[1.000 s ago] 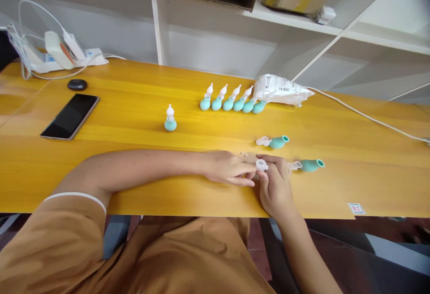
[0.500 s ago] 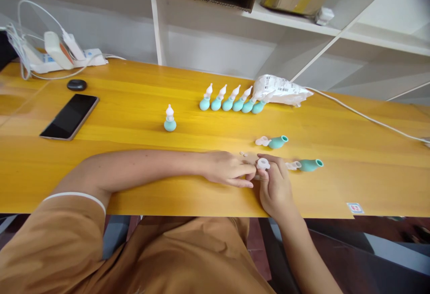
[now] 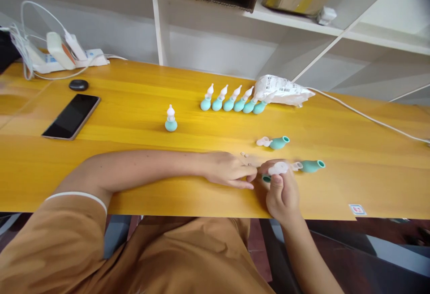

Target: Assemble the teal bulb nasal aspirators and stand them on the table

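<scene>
"What could slip?"
"The white nozzle [image 3: 278, 168], pinched in the right hand [image 3: 284, 193] above the worktop [image 3: 188, 200], if pressure eases."
"Left hand [image 3: 230, 168]?"
"Can't tell its grip; nudging could scatter the tiny pieces [image 3: 246, 155]."

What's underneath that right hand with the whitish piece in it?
Under the right hand and its whitish piece, the open mouth of a teal bulb peeks out. The rest is covered, so whether it is held or lies loose cannot be told.
</scene>
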Motion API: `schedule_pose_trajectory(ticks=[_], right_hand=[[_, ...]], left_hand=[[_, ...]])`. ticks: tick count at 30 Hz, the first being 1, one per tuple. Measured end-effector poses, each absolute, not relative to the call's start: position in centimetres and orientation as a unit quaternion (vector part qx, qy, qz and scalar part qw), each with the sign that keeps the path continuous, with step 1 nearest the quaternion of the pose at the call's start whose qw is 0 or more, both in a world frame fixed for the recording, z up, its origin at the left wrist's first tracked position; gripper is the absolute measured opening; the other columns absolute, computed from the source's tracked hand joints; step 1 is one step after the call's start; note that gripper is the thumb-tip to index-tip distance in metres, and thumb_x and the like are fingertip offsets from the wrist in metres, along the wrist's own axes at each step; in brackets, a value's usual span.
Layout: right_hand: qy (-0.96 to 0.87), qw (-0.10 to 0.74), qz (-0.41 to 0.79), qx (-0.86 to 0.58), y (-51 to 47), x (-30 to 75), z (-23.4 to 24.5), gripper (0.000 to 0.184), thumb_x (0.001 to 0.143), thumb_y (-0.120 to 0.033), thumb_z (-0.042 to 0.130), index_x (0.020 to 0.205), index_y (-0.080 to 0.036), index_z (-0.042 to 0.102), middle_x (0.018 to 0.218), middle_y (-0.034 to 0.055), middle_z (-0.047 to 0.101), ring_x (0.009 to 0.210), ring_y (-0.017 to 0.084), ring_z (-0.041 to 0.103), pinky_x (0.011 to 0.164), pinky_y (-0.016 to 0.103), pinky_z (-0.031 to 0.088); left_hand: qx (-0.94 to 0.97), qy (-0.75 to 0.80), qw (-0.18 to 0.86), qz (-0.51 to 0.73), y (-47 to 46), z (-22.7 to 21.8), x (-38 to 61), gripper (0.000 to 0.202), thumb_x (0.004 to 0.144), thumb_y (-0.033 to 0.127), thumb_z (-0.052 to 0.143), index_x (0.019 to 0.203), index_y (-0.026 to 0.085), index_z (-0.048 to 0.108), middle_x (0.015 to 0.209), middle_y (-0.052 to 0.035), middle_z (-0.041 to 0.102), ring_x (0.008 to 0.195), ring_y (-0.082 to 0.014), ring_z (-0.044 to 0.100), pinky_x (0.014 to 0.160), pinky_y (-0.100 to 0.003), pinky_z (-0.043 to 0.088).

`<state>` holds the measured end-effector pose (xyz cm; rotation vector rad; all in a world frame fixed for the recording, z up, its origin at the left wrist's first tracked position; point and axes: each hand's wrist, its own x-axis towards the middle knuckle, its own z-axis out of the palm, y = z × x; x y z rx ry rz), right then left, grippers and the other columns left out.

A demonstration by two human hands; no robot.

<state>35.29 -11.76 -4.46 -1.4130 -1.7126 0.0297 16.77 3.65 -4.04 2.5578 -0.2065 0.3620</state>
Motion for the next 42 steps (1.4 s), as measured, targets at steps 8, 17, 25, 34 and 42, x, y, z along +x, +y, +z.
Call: schedule_pose_trajectory(ticks=[8, 17, 25, 34, 42], right_hand=[[-0.700, 0.444, 0.046, -0.557, -11.6, 35.4, -4.8, 0.030, 0.121, -0.040, 0.035, 0.117, -0.026, 0.062, 0.113, 0.0108, 0.066, 0.108, 0.029, 0.068, 0.093, 0.048, 0.054], [-0.720, 0.377, 0.062, -0.580, -11.3, 36.0, -5.5, 0.025, 0.120, -0.039, 0.040, 0.113, -0.025, 0.059, 0.106, 0.0093, 0.068, 0.097, 0.028, 0.064, 0.088, 0.047, 0.050], [-0.626, 0.521, 0.189, -0.548, -12.4, 34.1, -4.1, 0.033, 0.121, -0.048, 0.035, 0.105, -0.027, 0.056, 0.093, 0.0039, 0.059, 0.079, 0.023, 0.061, 0.075, 0.042, 0.052], [-0.540, 0.641, 0.289, -0.463, -13.6, 30.6, -2.6, 0.037, 0.117, -0.058, 0.031, 0.101, -0.031, 0.049, 0.080, -0.0036, 0.040, 0.053, 0.017, 0.043, 0.076, 0.048, 0.056], [-0.548, 0.642, 0.277, -0.459, -12.6, 30.7, -4.2, 0.034, 0.116, -0.058, 0.038, 0.107, -0.030, 0.056, 0.088, 0.0016, 0.048, 0.073, 0.024, 0.059, 0.075, 0.046, 0.056]], left_hand=[[0.949, -0.097, 0.257, 0.153, 3.8, -4.2, 16.8, 0.024, 0.113, 0.042, 0.062, 0.111, 0.020, 0.071, 0.109, -0.0118, 0.079, 0.100, -0.0246, 0.073, 0.087, -0.034, 0.055], [0.949, -0.079, 0.259, 0.159, 3.7, -4.5, 16.9, 0.020, 0.109, 0.042, 0.068, 0.107, 0.022, 0.071, 0.115, -0.0105, 0.076, 0.094, -0.0237, 0.073, 0.081, -0.034, 0.055], [0.937, -0.116, 0.267, 0.195, 3.7, -4.4, 16.8, 0.017, 0.111, 0.037, 0.066, 0.108, 0.021, 0.071, 0.100, -0.0090, 0.079, 0.085, -0.0232, 0.072, 0.076, -0.034, 0.052], [0.937, -0.038, 0.326, 0.116, 3.7, -4.2, 16.8, 0.049, 0.099, 0.064, 0.078, 0.117, 0.020, 0.067, 0.104, -0.0091, 0.078, 0.091, -0.0258, 0.074, 0.070, -0.033, 0.048], [0.875, -0.029, 0.484, 0.007, 5.0, -2.3, 16.8, 0.042, 0.095, 0.058, 0.084, 0.108, 0.021, 0.070, 0.095, -0.0018, 0.076, 0.084, -0.0187, 0.070, 0.075, -0.029, 0.048]])
